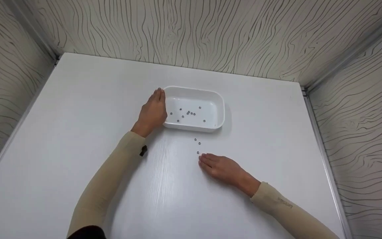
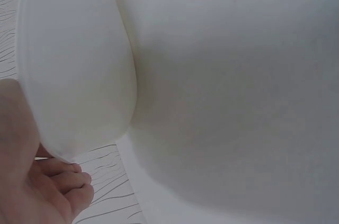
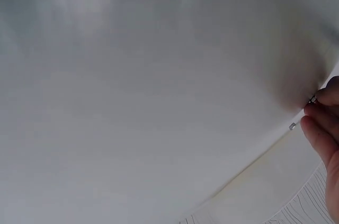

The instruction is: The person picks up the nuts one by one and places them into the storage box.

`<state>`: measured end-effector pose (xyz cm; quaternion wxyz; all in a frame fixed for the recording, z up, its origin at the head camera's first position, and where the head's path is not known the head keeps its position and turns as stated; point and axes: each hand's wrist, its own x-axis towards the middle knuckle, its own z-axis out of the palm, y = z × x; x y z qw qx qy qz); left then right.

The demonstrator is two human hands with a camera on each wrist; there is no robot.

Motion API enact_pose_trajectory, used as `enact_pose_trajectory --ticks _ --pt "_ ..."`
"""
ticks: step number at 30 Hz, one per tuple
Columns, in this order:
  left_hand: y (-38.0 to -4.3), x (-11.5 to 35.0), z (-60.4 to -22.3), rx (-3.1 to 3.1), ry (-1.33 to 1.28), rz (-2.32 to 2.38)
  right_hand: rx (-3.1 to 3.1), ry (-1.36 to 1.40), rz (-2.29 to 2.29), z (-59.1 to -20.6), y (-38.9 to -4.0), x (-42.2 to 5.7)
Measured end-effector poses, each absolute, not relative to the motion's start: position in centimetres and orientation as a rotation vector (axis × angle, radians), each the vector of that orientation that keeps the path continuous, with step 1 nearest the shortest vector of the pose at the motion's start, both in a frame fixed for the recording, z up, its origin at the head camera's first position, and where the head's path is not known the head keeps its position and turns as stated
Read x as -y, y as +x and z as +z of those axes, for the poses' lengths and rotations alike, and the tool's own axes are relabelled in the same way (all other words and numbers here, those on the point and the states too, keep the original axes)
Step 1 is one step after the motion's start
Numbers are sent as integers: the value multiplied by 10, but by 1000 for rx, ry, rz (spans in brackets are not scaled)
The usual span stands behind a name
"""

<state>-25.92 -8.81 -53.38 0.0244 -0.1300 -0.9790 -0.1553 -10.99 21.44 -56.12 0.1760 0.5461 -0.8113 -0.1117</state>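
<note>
A white rectangular container (image 1: pixel 220 124) with rounded corners stands on the white table, several small metal nuts (image 1: pixel 171 113) scattered over its floor. My left hand (image 1: pixel 152 111) grips the container's left end; the left wrist view shows its curled fingers (image 2: pixel 69 184) by the container's corner. In front of the container, my right hand (image 1: pixel 222 167) is low over the table. Its thumb and fingers pinch a small nut (image 3: pixel 313 98), as the right wrist view shows; the head view hides this nut. One loose nut (image 1: pixel 197 152) lies just beyond the right fingertips.
Two more loose nuts (image 1: pixel 199 143) lie on the table (image 1: pixel 264 132) between the right hand and the container. Panels with a wood-grain line pattern (image 1: pixel 177 33) rise behind the table and at both sides. Metal rails (image 1: pixel 327 162) run along the side edges.
</note>
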Motion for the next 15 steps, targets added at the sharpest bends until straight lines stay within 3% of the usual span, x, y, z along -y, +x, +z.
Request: enact_pose_trajectory --ticks 15 --pt "-260 89 -533 3066 -393 -508 2295 1567 -370 -556 -108 -209"
